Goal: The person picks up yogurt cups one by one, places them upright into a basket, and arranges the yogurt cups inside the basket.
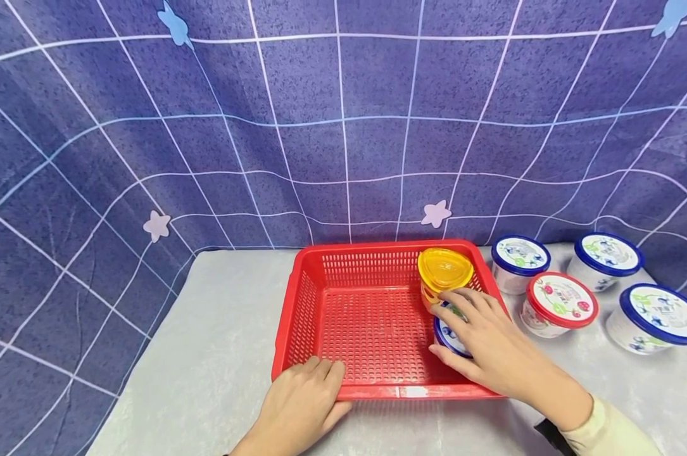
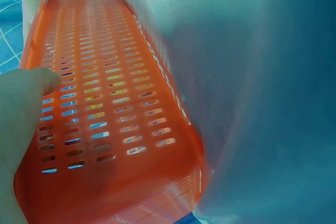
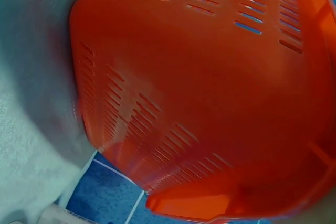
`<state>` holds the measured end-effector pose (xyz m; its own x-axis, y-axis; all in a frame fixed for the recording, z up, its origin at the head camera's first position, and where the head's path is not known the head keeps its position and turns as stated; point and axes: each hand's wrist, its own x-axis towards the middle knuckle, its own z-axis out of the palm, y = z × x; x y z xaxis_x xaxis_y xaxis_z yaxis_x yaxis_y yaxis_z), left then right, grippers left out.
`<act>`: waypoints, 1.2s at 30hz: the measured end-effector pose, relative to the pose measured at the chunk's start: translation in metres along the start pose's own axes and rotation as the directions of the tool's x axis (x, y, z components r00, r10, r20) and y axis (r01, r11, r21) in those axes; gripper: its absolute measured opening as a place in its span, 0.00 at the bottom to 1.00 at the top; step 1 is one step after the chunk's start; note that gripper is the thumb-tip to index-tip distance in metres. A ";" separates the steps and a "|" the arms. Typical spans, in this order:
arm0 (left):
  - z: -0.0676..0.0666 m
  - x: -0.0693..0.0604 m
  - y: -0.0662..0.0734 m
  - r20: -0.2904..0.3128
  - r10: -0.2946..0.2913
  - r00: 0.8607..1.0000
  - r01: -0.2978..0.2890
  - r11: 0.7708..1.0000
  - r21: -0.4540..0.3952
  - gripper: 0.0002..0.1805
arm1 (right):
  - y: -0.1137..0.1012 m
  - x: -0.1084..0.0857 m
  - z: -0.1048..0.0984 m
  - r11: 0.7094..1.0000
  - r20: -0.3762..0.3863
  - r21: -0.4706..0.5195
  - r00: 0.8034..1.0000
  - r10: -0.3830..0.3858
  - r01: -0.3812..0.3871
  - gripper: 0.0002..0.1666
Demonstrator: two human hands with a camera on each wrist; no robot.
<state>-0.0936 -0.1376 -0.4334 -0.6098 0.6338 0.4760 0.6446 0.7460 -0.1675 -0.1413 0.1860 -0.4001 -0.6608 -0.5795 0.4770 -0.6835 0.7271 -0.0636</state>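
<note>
A red plastic basket (image 1: pixel 366 329) with slotted walls stands on the table. At its front left corner my left hand (image 1: pixel 303 399) grips the rim, fingers over the edge; in the left wrist view the thumb (image 2: pixel 50 81) lies against the outer wall. My right hand (image 1: pixel 491 339) reaches over the front right into the basket and holds a round tub with a blue-rimmed lid (image 1: pixel 449 335), thumb on the near side and fingers across the top, hiding much of it. Behind that tub, in the back right corner, sits a container with a yellow translucent lid (image 1: pixel 446 269).
Right of the basket stand several white tubs: a blue-lidded one (image 1: pixel 520 259) close to the wall, a red-lidded one (image 1: pixel 562 304), another blue-lidded one (image 1: pixel 608 256) behind and a larger one (image 1: pixel 662 316) at far right. A blue gridded curtain (image 1: pixel 377 145) hangs behind the grey-white tabletop (image 1: pixel 223 316).
</note>
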 end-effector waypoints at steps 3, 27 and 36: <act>0.000 0.001 0.000 -0.002 -0.003 1.000 0.003 1.000 -0.005 0.23 | 0.001 0.000 0.002 1.000 0.010 0.018 1.000 -0.001 0.001 0.33; 0.001 0.001 -0.001 -0.008 0.009 1.000 -0.009 1.000 -0.002 0.22 | 0.001 0.003 0.006 0.995 0.059 0.102 0.998 0.001 -0.007 0.36; -0.001 0.001 0.000 -0.002 0.006 1.000 -0.006 1.000 0.001 0.21 | 0.002 0.001 0.005 0.994 0.069 0.100 0.997 0.028 -0.035 0.35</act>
<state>-0.0943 -0.1371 -0.4320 -0.6052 0.6380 0.4762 0.6478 0.7423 -0.1713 -0.1449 0.1844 -0.4042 -0.6996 -0.5829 0.4133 -0.6875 0.7066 -0.1674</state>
